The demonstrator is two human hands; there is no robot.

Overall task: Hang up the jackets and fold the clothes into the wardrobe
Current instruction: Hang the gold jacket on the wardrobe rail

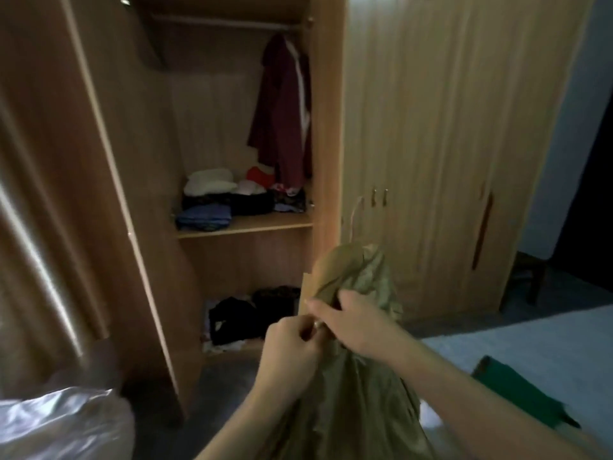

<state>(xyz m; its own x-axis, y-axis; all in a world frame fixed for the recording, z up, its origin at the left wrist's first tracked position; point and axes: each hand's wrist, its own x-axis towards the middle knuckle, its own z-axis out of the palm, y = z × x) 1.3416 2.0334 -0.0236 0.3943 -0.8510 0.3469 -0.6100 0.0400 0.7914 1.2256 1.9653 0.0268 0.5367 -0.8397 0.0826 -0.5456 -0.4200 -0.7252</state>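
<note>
Both my hands pinch the olive jacket (358,287) at its front: left hand (292,346), right hand (355,322), prob. on a button. I fasten it w/ hanger (356,214) straight, then hang beside the maroon jacket (282,127).

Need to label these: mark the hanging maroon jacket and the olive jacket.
maroon jacket (282,117), head view, middle of its front.
olive jacket (361,270), head view, bunched top above the hands.
</note>
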